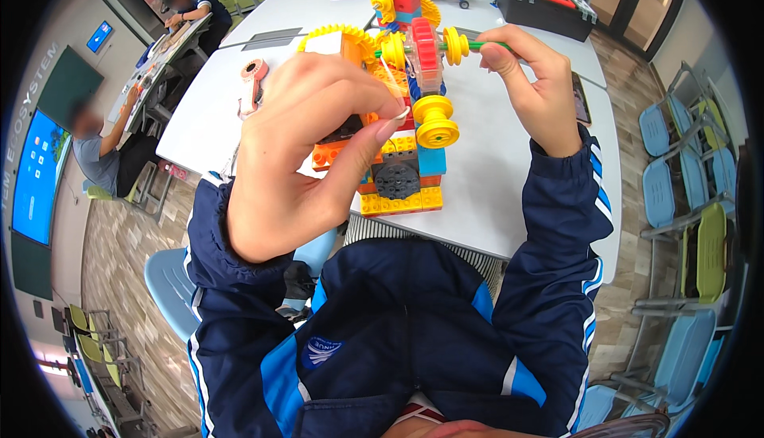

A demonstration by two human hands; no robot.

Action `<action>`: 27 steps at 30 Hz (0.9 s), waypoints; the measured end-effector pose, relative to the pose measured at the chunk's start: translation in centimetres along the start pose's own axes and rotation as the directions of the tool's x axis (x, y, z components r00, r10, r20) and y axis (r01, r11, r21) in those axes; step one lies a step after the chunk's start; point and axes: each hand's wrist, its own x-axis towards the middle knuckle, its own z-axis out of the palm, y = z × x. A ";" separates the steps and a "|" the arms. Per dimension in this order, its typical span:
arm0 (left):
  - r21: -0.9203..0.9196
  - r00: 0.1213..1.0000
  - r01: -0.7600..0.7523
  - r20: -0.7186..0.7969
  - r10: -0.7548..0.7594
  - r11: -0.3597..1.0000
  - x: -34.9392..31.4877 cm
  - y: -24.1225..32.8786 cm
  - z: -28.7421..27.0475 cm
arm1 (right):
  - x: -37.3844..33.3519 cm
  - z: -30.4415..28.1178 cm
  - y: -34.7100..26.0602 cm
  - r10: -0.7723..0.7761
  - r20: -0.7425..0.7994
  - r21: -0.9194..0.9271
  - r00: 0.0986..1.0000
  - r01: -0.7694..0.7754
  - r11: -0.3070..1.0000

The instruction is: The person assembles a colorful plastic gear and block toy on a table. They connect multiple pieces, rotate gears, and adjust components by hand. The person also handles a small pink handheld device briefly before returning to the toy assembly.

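We see the left hand [294, 140] pinching a white string [405, 112] and the right hand [543, 80] pinching a green rod [475, 45] that bears a yellow wheel [455, 46] on the brick model [430, 159], which stands on the white table [509, 199].

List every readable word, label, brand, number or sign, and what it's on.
Locations only; wording not copied.
Left wall: large pale capitals, legible.
Blue chest badge on the jacket: small white lettering, upside down.
Large wall screen: icons; any captions too small to read.
Small blue wall panel: marks too small to read.
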 end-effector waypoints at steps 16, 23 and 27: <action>-0.420 0.992 0.117 0.010 -0.125 0.900 -0.4 -2.6 -0.8 | 1.4 0.5 1.0 -0.669 -0.006 -0.603 0.743 0.531 0.596; -0.533 0.991 0.049 -0.082 -0.109 0.845 0.3 -4.2 0.4 | 2.0 -0.2 0.3 -0.630 0.118 -0.539 0.767 0.583 0.608; -0.392 1.000 0.018 0.002 -0.018 0.920 1.6 -5.4 0.9 | 2.4 -0.7 -0.2 -0.554 0.154 -0.461 0.818 0.555 0.692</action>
